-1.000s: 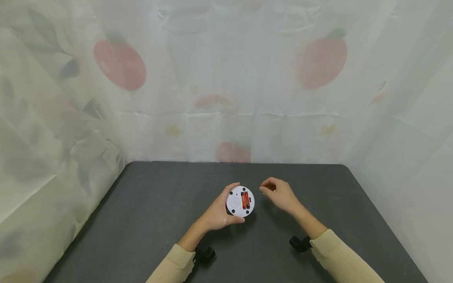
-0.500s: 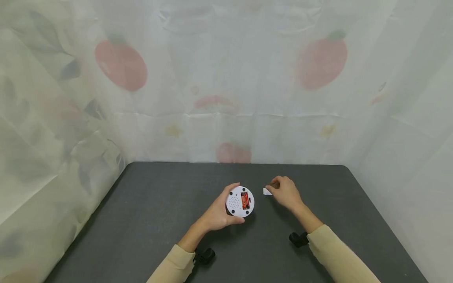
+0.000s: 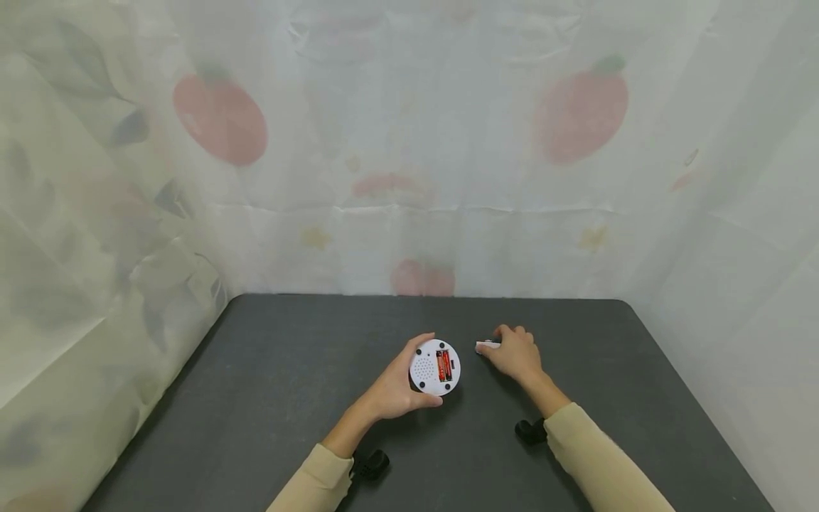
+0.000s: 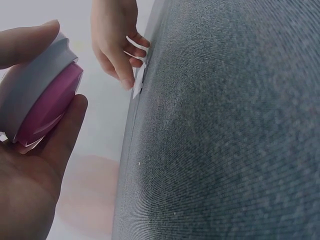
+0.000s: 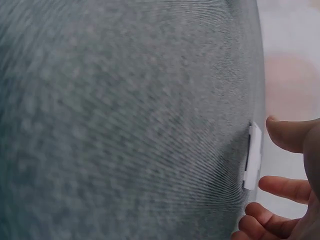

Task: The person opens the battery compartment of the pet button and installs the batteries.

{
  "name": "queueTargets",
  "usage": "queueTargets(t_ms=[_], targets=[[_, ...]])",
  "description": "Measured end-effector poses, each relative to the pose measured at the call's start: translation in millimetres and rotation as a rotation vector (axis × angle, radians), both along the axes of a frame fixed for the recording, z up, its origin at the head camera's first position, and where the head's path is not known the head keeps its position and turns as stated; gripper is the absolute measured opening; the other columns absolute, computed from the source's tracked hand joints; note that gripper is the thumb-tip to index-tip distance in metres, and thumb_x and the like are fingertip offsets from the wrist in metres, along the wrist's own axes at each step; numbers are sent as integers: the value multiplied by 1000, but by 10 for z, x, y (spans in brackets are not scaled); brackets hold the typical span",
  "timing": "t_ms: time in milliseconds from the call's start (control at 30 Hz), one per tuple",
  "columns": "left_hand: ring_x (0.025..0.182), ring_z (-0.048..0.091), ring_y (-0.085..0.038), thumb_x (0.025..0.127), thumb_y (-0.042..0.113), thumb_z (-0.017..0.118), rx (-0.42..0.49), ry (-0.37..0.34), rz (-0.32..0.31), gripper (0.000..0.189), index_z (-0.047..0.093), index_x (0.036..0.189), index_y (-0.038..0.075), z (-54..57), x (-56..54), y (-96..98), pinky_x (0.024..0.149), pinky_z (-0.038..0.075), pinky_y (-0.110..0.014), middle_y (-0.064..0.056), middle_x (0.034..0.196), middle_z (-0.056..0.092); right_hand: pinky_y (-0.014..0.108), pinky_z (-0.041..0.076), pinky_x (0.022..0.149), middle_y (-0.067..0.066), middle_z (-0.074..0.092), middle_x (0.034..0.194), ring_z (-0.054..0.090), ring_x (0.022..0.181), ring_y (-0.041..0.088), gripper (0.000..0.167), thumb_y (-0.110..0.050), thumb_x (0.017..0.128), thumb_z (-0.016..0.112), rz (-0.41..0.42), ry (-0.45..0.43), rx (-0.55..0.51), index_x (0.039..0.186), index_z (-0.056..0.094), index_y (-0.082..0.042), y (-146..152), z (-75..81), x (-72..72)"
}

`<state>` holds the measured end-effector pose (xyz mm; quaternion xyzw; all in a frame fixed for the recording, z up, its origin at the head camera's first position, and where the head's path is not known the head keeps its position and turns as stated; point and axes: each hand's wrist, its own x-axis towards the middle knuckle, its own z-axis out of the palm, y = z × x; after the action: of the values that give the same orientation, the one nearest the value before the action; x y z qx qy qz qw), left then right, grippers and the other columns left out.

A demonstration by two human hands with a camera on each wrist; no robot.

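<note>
My left hand [image 3: 395, 390] grips a round white battery-powered device [image 3: 424, 368] by its edge, thumb below and fingers above. Its underside faces up toward the head camera, with speaker holes, dark feet and an uncovered compartment holding two red batteries [image 3: 444, 365]. Pink shows on the device's other side [image 4: 50, 107] in the left wrist view. To the right, my right hand [image 3: 520, 355] is low over the table, beside a small white battery cover [image 5: 254, 157]. In the right wrist view the thumb and fingers are spread apart, with the cover lying at the table surface just beyond their tips.
The dark grey table [image 3: 307, 370] reaches back to a pale fruit-print curtain [image 3: 409, 142], which also hangs along both sides. Black wrist cameras [image 3: 372, 464] sit below each forearm, by the beige sleeves.
My right hand has gone from holding the cover up near the device to setting it lower and farther right on the table, its fingers loosening. The left hand and device are nearly still.
</note>
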<state>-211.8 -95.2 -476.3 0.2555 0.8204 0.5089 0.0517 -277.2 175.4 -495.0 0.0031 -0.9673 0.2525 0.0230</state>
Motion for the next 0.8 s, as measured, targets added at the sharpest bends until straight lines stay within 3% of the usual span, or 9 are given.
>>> queueTargets(t_ms=[33,267,567,800], targets=[[114,53,-19,75,20,93,-4,8,0,107,27,157,34,-51,-26,-6,94,43,-40,2,137,50,57,43,86,24,58,115,52,104,43,58,-48,89,74,1,5,7,122,65,-1,-3,-11,-4],[114,53,-20,75,22,92,3,7,-10,106,26,156,38,-58,-25,-8,92,44,-40,2,137,50,56,44,84,20,59,107,53,99,40,48,-43,90,75,25,34,62,116,68,-3,-4,-68,-37],[114,53,-19,75,20,92,-6,14,-14,108,25,158,37,-67,-22,-11,91,45,-38,1,139,49,53,48,81,17,62,101,57,96,37,39,-30,86,82,43,65,-3,106,69,0,12,-38,-42],[114,53,-20,75,20,92,-1,17,-18,108,25,158,36,-60,-27,-15,92,45,-39,0,140,49,45,49,66,8,68,87,59,74,24,24,-24,85,82,59,63,20,94,71,-6,33,24,-47]])
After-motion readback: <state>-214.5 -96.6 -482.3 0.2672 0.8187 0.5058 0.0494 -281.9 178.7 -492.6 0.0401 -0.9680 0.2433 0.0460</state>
